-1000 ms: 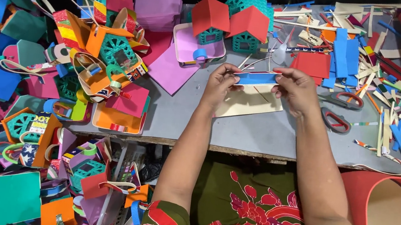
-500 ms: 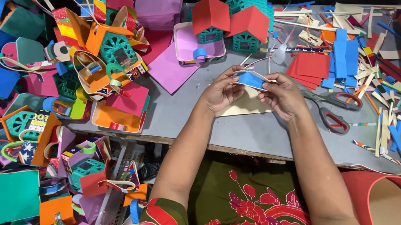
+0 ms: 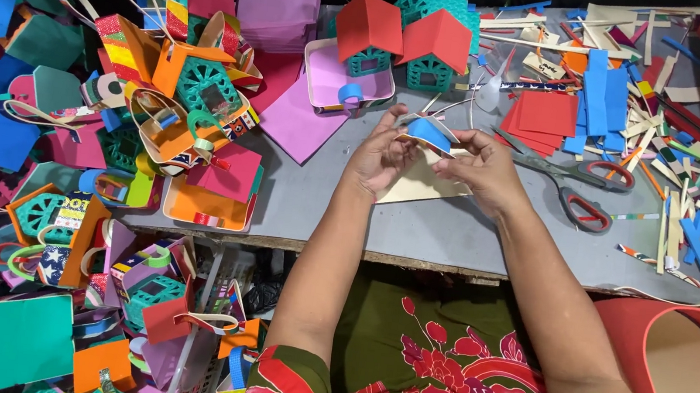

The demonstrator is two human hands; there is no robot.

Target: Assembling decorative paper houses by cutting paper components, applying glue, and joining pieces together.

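My left hand and my right hand meet over the grey table, both gripping a small blue foam strip that is bent into a curve between my fingertips. A cream paper sheet lies flat on the table under my hands. Just beyond them stand two small paper houses with red roofs and teal walls, beside a pink tray holding a blue loop.
Red-handled scissors lie right of my right hand. Red squares, blue pieces and several coloured strips cover the right side. Heaps of coloured paper baskets fill the left. A red cylinder stands at lower right.
The blue strip was stretched flat between my hands a second ago. My hands have drawn together and lifted, and the strip is now bent into a curve.
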